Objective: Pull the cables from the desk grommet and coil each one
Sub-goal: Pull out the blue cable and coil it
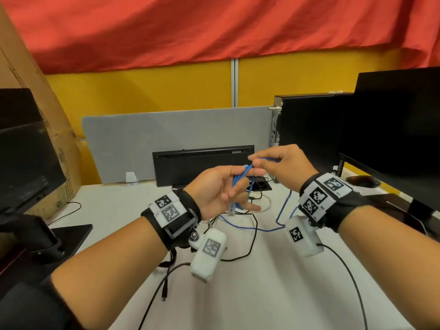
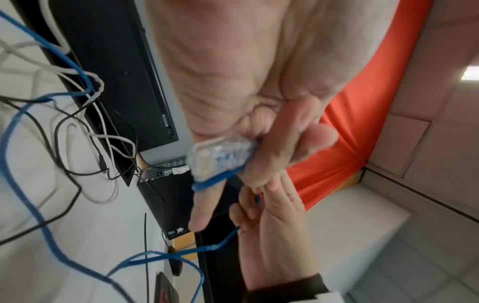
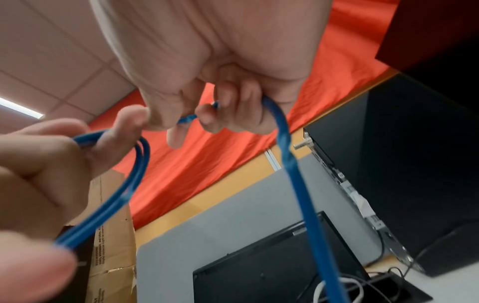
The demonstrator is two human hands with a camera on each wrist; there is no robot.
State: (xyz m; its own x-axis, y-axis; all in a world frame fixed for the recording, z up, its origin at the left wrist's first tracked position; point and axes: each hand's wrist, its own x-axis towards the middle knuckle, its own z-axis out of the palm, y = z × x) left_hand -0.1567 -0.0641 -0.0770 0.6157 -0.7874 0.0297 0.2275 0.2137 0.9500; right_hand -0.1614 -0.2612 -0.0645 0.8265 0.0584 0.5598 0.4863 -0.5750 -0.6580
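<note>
A blue Ethernet cable (image 1: pixel 240 184) is being held above the white surface (image 1: pixel 273 282) by both hands; several loops of it are being gripped in the left hand (image 1: pixel 219 189), whose fingers are curled round the bundle, and its clear plug (image 2: pixel 220 157) is hanging just below the left fingers (image 2: pixel 274 147); in the left wrist view the plug is seen lying against those fingers. A strand of the same cable is being pinched by the right hand (image 1: pixel 283 163) between thumb and fingertips, close beside the left thumb; in the right wrist view the strand is seen passing through the closed right grip and dropping away toward the surface. The loose remainder is lying on the surface, curving between the wrists; the desk grommet (image 1: pixel 259 185) is seen behind the hands, with black cables (image 1: pixel 254 234) and a white cable (image 1: pixel 267 206) lying near it; a black keyboard (image 1: pixel 202 165) is being propped against the grey partition (image 1: pixel 142 139).
</note>
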